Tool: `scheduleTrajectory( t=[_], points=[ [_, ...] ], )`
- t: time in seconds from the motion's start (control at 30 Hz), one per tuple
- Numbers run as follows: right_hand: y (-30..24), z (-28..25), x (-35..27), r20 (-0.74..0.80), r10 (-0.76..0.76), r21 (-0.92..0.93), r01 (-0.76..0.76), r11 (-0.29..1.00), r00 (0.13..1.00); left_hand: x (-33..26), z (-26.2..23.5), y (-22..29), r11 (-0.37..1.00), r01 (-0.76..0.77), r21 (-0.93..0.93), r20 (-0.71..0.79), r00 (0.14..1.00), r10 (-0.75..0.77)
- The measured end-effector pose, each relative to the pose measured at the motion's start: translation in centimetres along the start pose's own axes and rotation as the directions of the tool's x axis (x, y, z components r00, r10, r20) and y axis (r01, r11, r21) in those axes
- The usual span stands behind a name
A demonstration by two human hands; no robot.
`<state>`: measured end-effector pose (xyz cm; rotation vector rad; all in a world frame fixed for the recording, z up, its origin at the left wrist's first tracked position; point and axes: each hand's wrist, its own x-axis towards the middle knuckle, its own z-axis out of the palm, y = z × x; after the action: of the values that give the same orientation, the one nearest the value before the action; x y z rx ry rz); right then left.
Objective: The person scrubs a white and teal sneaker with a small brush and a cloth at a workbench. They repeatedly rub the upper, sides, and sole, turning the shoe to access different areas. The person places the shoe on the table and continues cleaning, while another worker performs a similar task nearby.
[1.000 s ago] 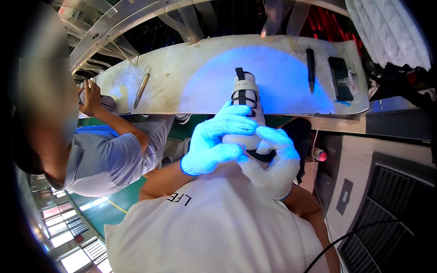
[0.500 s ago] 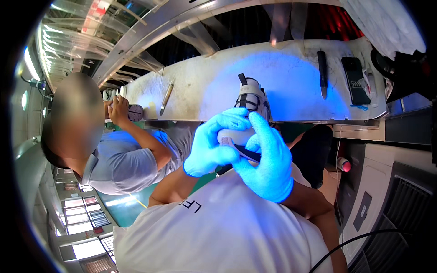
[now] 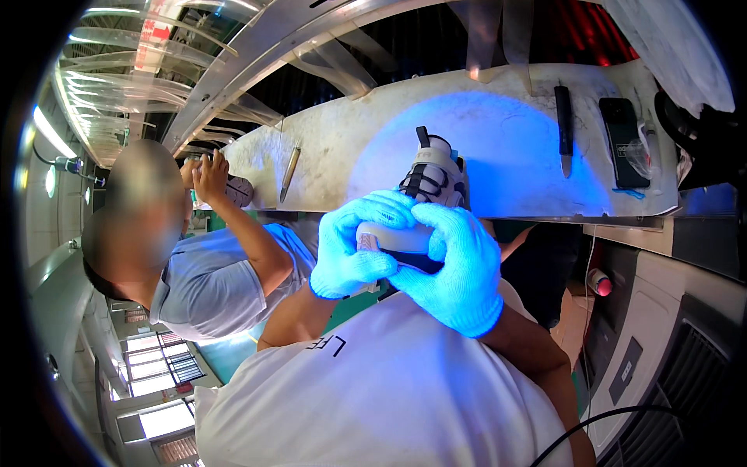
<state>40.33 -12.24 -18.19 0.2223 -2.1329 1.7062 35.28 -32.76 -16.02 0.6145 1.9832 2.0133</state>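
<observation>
A light grey and white shoe (image 3: 433,177) with dark laces points its toe toward me at the workbench's near edge, its black pull tab at the far end. Wearing a white knit glove lit blue, my left hand (image 3: 352,243) wraps the left side of the toe, fingers over the top and thumb below. My gloved right hand (image 3: 461,268) grips the other side of the toe, with fingers bent over the upper. The two hands nearly meet at the fingertips and at the thumbs. Between them show the pale toe and part of the dark sole; the shoe's underside is largely hidden.
Blue light falls on the workbench (image 3: 498,183). To the right lie a black-handled knife (image 3: 563,124) and a dark phone (image 3: 622,144); another slim knife (image 3: 290,173) lies left. At the left a co-worker's hands (image 3: 206,177) hold a shoe (image 3: 238,191). A cable (image 3: 599,420) curves at lower right.
My right fingers, stretched upward before, are now bent over the toe. My left fingers have shifted slightly, and more of the sole's dark part shows. The whole view has turned a little.
</observation>
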Motion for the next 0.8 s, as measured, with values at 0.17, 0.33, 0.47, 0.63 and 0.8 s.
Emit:
scheduleTrajectory(
  t=[0.17,0.33,0.47,0.63,0.8],
  points=[
    [0.8,1.3,0.7,-0.008,-0.03,0.052,0.03,0.998,1.0,0.0,-1.4,-0.6,0.999,0.033,-0.018,-0.005,0.999,-0.033],
    [1.9,2.0,0.5,-0.011,-0.058,0.014,0.058,0.998,0.998,-0.1,-2.4,-1.3,0.999,0.006,-0.046,0.029,1.0,-0.005],
    [1.7,2.5,0.3,0.033,-0.064,-0.003,0.064,0.998,0.997,-0.6,-3.2,-1.1,0.995,0.044,-0.093,0.055,0.998,-0.039],
    [2.4,4.1,0.1,0.059,-0.115,-0.01,0.116,0.993,0.992,-0.4,-2.5,3.1,0.967,0.247,0.057,0.035,0.968,-0.249],
    [2.5,3.6,-0.7,0.03,-0.166,-0.029,0.166,0.986,0.986,-0.4,-2.2,3.9,0.953,0.273,0.131,0.009,0.961,-0.276]
  ],
)
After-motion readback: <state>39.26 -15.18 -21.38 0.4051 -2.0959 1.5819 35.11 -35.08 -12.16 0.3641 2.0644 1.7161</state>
